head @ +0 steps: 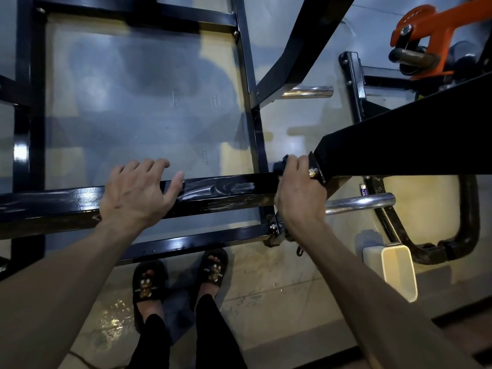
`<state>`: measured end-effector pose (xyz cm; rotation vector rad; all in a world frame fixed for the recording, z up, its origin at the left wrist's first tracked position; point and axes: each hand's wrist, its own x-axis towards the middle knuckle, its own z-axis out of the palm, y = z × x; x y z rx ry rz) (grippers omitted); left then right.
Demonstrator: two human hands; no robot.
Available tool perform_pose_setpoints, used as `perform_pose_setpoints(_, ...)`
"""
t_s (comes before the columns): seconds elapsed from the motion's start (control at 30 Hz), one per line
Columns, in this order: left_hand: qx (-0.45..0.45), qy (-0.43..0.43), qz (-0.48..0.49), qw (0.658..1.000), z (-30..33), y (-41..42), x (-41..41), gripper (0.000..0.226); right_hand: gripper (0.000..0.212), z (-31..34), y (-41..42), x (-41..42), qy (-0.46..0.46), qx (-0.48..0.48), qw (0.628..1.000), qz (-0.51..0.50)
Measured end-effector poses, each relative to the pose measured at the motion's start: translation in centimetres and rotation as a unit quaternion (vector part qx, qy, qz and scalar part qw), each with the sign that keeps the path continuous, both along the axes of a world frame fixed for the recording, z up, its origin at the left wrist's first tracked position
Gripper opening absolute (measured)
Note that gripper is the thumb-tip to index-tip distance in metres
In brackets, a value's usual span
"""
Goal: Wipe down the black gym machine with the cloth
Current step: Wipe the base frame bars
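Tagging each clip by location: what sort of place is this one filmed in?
Most likely a gym floor. A black steel machine frame fills the view, chrome pegs of the kind that hold weight plates stick out from it, and an orange lever arm of another machine stands behind. The right hand holds a dark cloth against the frame.

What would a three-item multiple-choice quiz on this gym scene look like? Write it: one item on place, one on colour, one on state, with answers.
1. Where does the left hand rest?
A. on the black crossbar
B. on the chrome peg
C. on the floor

2. What colour is the lever at top right?
A. blue
B. orange
C. green

3. What is the right hand doing?
A. hanging idle
B. lying flat on the floor
C. gripping a dark cloth

Answers: 1 A, its palm lies on the bar; 2 B, the lever is plainly orange; 3 C, fingers curl round the cloth at the bar's end.
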<state>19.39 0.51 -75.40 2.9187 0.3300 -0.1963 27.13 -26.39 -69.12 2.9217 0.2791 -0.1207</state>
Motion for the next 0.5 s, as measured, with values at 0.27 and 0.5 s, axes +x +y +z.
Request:
perform_pose_setpoints(0.27, -0.004, 0.002, 0.006, 1.000, 0.1, 0.1, 0.0, 0.064, 0.031, 0.5, 5.2, -2.3, 0.060, 0.085, 0.991, 0.081)
perform_pose_setpoints(0.5, 0.005, 0.013, 0.000, 1.000, 0.1, 0.0, 0.0, 0.063, 0.033, 0.7, 1.4, 0.1, 0.033, 0.040, 0.998, -0.028)
